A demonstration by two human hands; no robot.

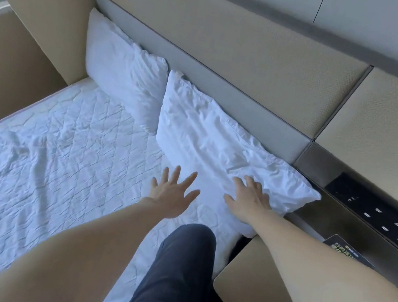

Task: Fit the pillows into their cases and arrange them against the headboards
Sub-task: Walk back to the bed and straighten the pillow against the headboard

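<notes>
Two white cased pillows lean against the beige padded headboard (236,51). The far pillow (121,70) sits in the left corner. The near pillow (216,138) lies beside it, its right corner reaching the bed's edge. My right hand (248,199) rests flat on the near pillow's lower right part, fingers spread. My left hand (172,191) hovers with straight, spread fingers just off the near pillow's lower left edge, above the mattress; it holds nothing.
The mattress (44,163) carries a wrinkled white quilted cover. A dark switch and socket panel (380,217) runs along a ledge to the right of the bed. A beige bedside top (260,294) lies below my right arm. My knee in dark trousers (182,267) is on the bed.
</notes>
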